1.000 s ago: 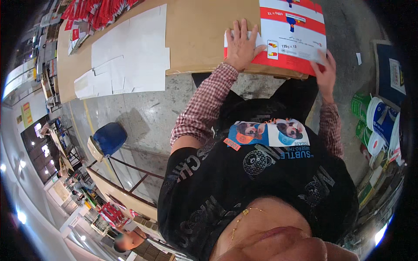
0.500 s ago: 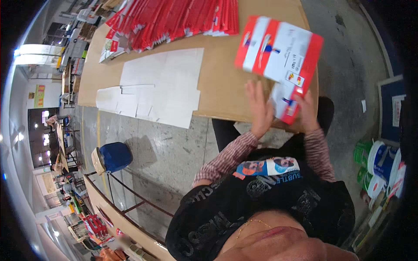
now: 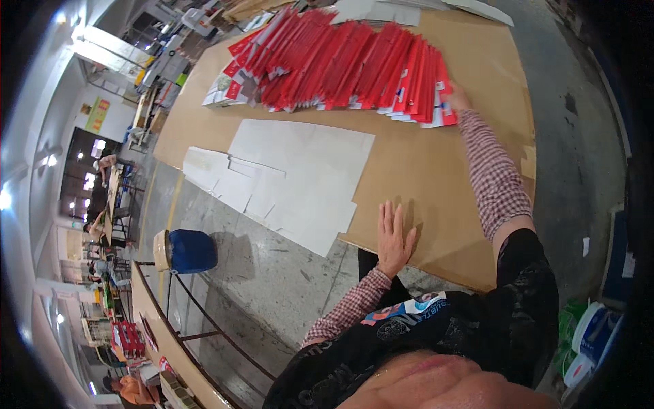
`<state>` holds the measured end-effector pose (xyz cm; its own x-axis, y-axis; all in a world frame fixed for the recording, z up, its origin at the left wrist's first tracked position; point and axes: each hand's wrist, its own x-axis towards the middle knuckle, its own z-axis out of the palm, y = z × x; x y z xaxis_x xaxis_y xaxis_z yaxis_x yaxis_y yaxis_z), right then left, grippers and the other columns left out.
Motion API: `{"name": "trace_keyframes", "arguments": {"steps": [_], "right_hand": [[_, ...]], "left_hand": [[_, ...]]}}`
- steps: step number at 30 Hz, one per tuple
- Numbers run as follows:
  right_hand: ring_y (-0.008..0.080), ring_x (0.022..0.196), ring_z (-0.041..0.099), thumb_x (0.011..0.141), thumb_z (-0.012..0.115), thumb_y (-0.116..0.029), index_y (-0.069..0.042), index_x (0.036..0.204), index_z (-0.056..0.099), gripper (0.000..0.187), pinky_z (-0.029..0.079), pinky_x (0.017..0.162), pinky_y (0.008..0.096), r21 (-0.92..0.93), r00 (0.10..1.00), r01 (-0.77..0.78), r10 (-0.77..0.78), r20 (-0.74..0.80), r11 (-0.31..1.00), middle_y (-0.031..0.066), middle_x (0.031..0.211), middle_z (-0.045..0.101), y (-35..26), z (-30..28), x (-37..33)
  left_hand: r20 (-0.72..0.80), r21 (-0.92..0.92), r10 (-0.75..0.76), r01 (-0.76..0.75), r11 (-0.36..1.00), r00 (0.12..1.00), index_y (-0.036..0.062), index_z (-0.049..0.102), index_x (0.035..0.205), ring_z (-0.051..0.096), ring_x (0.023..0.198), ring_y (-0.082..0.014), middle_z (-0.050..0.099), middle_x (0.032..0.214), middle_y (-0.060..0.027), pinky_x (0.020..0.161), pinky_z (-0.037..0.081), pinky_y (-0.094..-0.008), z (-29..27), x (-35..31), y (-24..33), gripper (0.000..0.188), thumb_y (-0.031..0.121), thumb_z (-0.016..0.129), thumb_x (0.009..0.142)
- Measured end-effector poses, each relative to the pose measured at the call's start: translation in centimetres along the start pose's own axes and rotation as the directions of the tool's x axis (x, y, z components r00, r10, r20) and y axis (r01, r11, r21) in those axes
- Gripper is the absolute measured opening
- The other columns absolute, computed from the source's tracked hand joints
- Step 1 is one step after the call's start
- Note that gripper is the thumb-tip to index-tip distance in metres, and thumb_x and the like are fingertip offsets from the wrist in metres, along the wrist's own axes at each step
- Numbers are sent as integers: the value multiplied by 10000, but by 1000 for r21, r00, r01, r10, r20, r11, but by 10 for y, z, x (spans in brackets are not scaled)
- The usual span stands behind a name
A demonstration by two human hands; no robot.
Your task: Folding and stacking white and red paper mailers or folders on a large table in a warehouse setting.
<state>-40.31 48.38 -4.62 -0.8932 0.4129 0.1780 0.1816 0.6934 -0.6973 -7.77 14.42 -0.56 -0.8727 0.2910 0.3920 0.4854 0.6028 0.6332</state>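
Flat red and white cardboard cartons (image 3: 381, 65) lean against one another in a long row across the far part of the table. At the row's right end, my right hand (image 3: 459, 99) is on the last red and white carton (image 3: 444, 112), its fingers closed at the carton's edge and partly hidden. My left hand (image 3: 394, 244) is over the near edge of the brown tabletop (image 3: 443, 225), fingers stretched out and holding nothing. Left of it, flat white cardboard sheets (image 3: 300, 163) lie on the table and overhang its near edge.
More white sheets (image 3: 381, 11) lie at the table's far edge. A blue drum-like container (image 3: 193, 251) stands on the floor at left, near a metal-framed table (image 3: 184, 354). Buckets (image 3: 591, 334) stand at lower right. People (image 3: 133, 388) are at other tables at left.
The red and white carton before me has gone from between my hands to the row's right end. My right arm has stretched far forward. My left hand has let go.
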Motion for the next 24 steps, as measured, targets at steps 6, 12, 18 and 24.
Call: {"name": "trace_keyframes", "arguments": {"steps": [6, 12, 18, 24], "right_hand": [[313, 748, 638, 900, 451, -322, -39, 1046, 607, 355, 491, 671, 390, 20, 974, 133, -135, 180, 991, 173, 864, 652, -62, 29, -65], [288, 795, 621, 924, 468, -261, -29, 1104, 582, 315, 471, 692, 333, -14, 907, 225, -204, 369, 974, 140, 838, 635, -31, -84, -209], [265, 890, 575, 861, 562, -220, -60, 1158, 572, 337, 454, 795, 333, 280, 882, 242, -331, 336, 929, 63, 873, 596, -73, -138, -312], [285, 1118, 481, 775, 596, -158, -74, 1131, 577, 365, 305, 1014, 440, 59, 559, 807, -792, 246, 588, 63, 1058, 586, -91, -182, -413]], "left_hand": [[-172, 198, -127, 160, 967, 977, 59, 530, 1142, 435, 1151, -327, 513, 1173, -146, 969, 326, -433, -108, -41, -69, 388, 176, 640, 789], [35, 638, -128, 77, 766, 991, 80, 554, 811, 533, 859, -270, 535, 845, -90, 748, 427, -400, -156, -62, -124, 181, 209, 636, 715], [339, 422, 271, -403, 812, 901, 82, 535, 759, 550, 753, -264, 533, 759, -82, 629, 462, -376, -176, -14, -77, 98, 145, 568, 691], [477, 33, 536, -624, 781, 697, 102, 554, 723, 584, 793, -196, 563, 695, -34, 658, 464, -378, -69, -18, 111, 225, 284, 650, 630]]}}
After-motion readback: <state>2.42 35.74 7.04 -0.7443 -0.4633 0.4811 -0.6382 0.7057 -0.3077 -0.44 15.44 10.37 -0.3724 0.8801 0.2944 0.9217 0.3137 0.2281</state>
